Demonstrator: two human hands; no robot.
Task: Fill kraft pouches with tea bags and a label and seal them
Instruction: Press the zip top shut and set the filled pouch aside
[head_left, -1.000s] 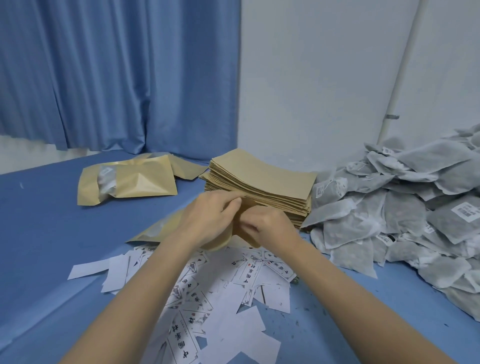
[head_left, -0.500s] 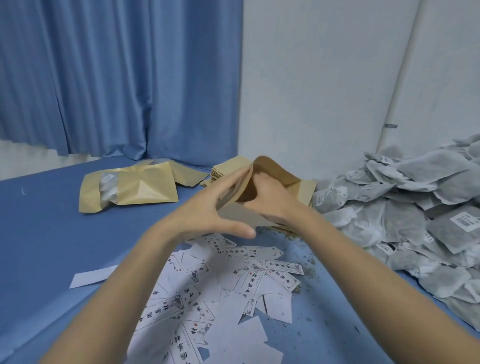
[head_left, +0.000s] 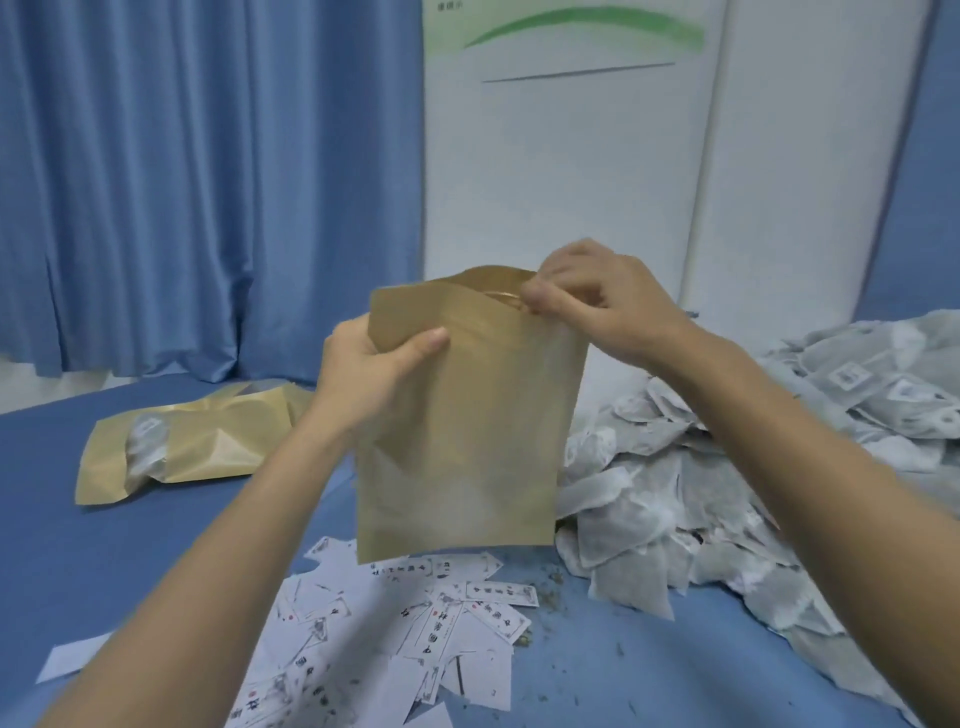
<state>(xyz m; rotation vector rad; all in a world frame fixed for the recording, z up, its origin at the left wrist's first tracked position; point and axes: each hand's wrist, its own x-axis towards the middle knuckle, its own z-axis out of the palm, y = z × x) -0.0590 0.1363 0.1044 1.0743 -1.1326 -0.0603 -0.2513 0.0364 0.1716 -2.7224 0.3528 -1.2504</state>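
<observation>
pouch (head_left: 462, 426) raised upright, two hands, perhaps empty

A blue curtain (head_left: 208, 182) hangs in deep folds across the left and middle of the background, reaching down to the far edge of a blue surface (head_left: 104, 545). Right of it stands a white panel (head_left: 561, 171) with a green curved stripe and a thin dark line near its top. A white pipe (head_left: 706, 156) runs upright beside it. Blue wall (head_left: 914, 182) shows at the far right. The light is even and soft.
</observation>
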